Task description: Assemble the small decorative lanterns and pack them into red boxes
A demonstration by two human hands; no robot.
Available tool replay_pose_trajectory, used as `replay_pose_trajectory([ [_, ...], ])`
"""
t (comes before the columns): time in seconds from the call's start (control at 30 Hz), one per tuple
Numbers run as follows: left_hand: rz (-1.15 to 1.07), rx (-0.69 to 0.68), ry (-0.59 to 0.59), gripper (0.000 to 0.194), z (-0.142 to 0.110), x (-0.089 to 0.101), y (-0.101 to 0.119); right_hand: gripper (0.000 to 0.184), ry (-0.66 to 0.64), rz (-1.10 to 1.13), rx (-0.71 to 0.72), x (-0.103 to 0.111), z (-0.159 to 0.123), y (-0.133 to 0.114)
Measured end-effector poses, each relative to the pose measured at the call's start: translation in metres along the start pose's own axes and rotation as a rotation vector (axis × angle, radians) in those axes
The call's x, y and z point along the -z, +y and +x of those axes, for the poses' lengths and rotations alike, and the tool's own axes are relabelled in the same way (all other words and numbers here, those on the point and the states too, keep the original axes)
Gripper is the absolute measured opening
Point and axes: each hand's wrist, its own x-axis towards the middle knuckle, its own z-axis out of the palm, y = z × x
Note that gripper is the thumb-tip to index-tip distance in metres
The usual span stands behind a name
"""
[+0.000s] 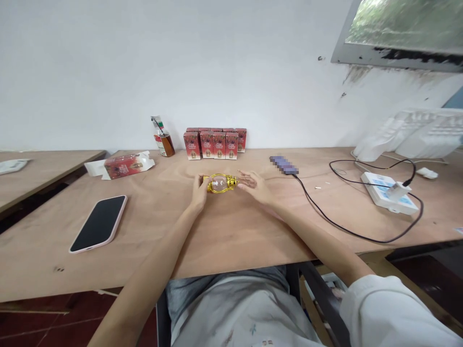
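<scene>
A small gold lantern with a clear globe lies sideways just over the wooden table, between my two hands. My left hand is closed around its left end, which the fingers partly hide. At the lantern's other end is my right hand, its fingers stretched out and apart. Those fingertips are beside the gold end; whether they touch it I cannot tell.
Several red printed boxes stand by the wall. An opened red box, an amber bottle and a phone are leftward. Rightward, a cable links a second phone to a power strip.
</scene>
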Motion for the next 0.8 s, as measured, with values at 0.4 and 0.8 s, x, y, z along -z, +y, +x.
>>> replay_pose_trajectory([
  [0.4, 0.045, -0.117, -0.054, 0.011, -0.007, -0.004, 0.002, 0.05, -0.006, -0.137, 0.171, -0.007, -0.014, -0.005],
  [0.8, -0.018, -0.017, -0.001, 0.006, -0.003, -0.005, 0.001, 0.051, -0.008, -0.145, 0.207, -0.007, -0.016, -0.009],
])
